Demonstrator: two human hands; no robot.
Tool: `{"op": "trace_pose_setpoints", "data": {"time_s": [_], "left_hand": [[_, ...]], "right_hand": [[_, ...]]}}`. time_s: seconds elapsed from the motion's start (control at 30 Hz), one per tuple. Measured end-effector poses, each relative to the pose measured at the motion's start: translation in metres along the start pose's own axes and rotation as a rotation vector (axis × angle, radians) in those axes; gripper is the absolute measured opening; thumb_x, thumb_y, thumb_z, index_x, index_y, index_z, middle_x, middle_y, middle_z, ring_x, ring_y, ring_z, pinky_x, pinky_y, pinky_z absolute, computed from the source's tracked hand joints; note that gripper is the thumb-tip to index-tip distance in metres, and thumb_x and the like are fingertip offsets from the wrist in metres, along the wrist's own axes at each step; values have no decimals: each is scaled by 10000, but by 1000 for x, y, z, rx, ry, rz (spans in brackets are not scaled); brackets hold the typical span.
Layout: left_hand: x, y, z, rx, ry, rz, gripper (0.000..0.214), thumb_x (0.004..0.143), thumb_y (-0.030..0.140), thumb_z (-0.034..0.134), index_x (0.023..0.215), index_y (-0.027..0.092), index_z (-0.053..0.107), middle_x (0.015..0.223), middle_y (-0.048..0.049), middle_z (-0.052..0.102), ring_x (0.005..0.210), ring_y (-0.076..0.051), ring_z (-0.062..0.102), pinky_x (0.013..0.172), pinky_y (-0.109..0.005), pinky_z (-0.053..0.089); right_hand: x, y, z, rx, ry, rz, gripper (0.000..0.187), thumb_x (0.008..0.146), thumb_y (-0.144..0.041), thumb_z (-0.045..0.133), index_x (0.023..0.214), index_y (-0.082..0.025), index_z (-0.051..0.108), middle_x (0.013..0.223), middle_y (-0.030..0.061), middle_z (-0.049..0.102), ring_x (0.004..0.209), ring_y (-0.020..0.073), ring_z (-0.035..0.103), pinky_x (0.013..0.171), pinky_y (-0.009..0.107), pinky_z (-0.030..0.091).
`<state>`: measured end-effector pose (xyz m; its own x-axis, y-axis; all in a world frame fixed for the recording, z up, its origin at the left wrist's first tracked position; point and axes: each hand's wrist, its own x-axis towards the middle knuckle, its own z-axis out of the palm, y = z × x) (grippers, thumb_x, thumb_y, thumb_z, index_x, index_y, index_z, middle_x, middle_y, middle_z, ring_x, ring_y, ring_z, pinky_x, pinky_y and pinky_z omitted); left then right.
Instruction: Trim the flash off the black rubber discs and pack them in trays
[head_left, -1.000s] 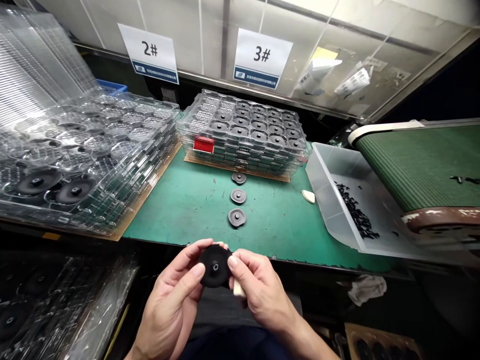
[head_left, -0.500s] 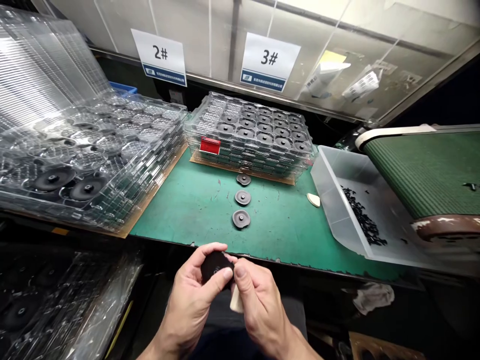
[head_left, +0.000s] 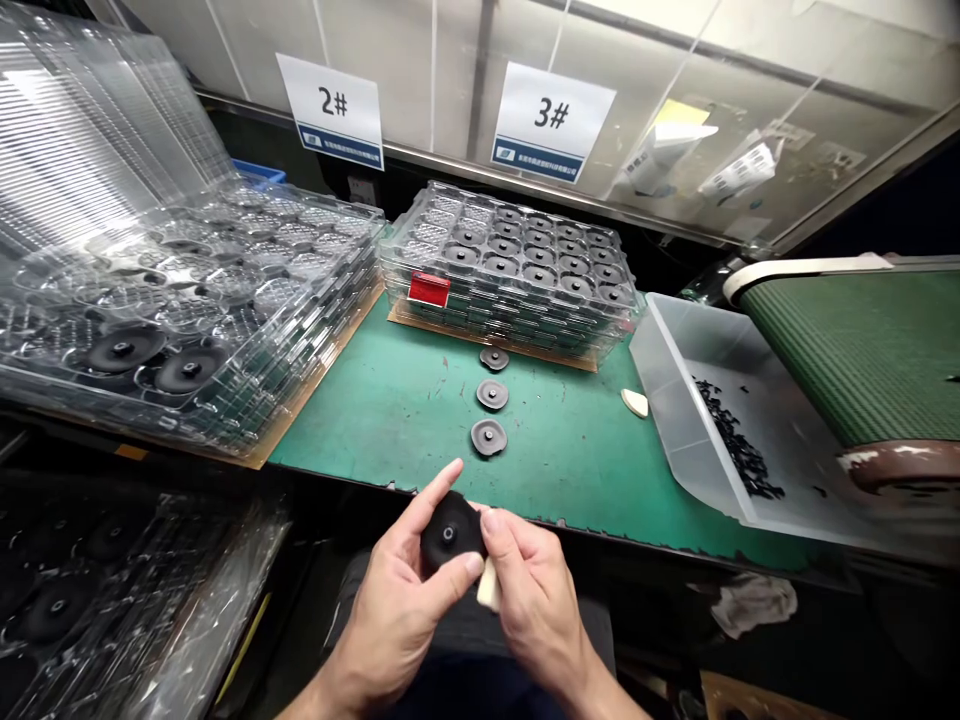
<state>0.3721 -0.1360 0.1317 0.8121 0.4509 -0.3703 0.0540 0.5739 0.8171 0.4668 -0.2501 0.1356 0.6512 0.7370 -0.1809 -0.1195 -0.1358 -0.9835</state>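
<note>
Disc: a black disc (head_left: pixel 450 533) with a central hub is held in the lower middle of the frame, just in front of the near edge of the workbench mat

Left hand: the disc is grasped by the left hand (head_left: pixel 397 610), with the thumb pressed on its lower edge, the other fingers behind it and the index finger raised toward the upper left

Right hand: a cream block (head_left: pixel 489 585) is clenched in the right hand (head_left: pixel 536 600), its end showing below the disc and its top held against the disc's right edge

Mat: three small dark discs (head_left: pixel 492 394) are lined up in a column on the green mat (head_left: pixel 360 420), and a cream piece (head_left: pixel 635 403) lies to their right

Trays: stacks of clear trays (head_left: pixel 510 270) holding black discs stand at upper centre and left (head_left: pixel 225 300)

Right side: black scraps (head_left: pixel 739 445) are lying in a translucent bin (head_left: pixel 667 360), beside a green conveyor belt (head_left: pixel 862 350)

Wall: signs marked 2# (head_left: pixel 330 113) and 3# (head_left: pixel 551 122) are posted above the trays
</note>
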Motion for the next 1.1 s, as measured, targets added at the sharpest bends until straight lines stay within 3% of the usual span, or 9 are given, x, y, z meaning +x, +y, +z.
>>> {"op": "trace_pose_setpoints", "data": {"time_s": [0.13,0.33,0.43,0.57,0.63,0.77,0.87,1.0,1.1], "left_hand": [[10,-1,3,75,225,-17,595,759,388,897,1316,283,714,938,10,782,870,-137,668,850,-204,518],[30,6,-16,96,157,-128,480,827,505,806,1164,163,793,862,-82,802,788,-199,703,738,-285,552],[34,9,-31,143,200,-95,456,853,507,779,1167,177,784,739,-37,770,749,-188,696,740,-274,533],[28,12,-49,205,250,-33,368,874,515,753,762,166,783,407,23,526,667,-190,678,747,-256,504],[21,15,-53,223,204,-38,405,895,534,717,742,163,771,482,-8,603,646,-189,657,718,-271,508],[4,23,-54,258,-14,-80,392,930,528,664,993,164,796,781,-78,752,690,-201,648,661,-297,515],[-1,28,-53,319,-139,-79,357,940,482,669,848,157,786,684,-56,704,639,-169,614,641,-270,490],[-2,28,-56,322,-121,-93,253,907,431,725,932,186,784,719,-40,722,599,-173,645,592,-274,528],[-10,20,-58,535,44,270,91,886,275,751,937,235,815,915,-77,816,767,-234,763,704,-306,608]], "right_hand": [[-7,4,10,-17,-82,-39,556,1113,-516,401,687,-176,513,647,-9,478,601,112,410,605,271,327],[-3,13,3,19,-63,94,538,1032,-572,569,674,-177,492,610,-18,486,567,96,396,554,239,316],[0,17,-5,111,-57,183,558,1011,-638,546,680,-195,475,546,-43,444,467,84,367,466,225,291],[2,14,-8,210,-74,236,572,969,-677,575,669,-209,437,537,-62,396,436,73,338,431,213,279],[2,12,-7,242,-99,251,574,948,-676,606,662,-207,440,535,-59,404,434,72,348,427,210,283],[4,11,-4,265,-153,269,568,943,-658,632,659,-198,457,522,-56,416,430,69,360,428,204,290],[5,11,-2,243,-182,275,568,952,-650,631,659,-190,475,516,-51,424,436,71,376,434,201,295],[9,10,-2,175,-181,266,585,958,-664,618,654,-182,484,518,-41,442,448,74,385,445,203,306],[19,10,-11,91,-98,242,572,973,-690,568,749,-164,572,527,-48,434,448,79,365,439,204,298]]}}
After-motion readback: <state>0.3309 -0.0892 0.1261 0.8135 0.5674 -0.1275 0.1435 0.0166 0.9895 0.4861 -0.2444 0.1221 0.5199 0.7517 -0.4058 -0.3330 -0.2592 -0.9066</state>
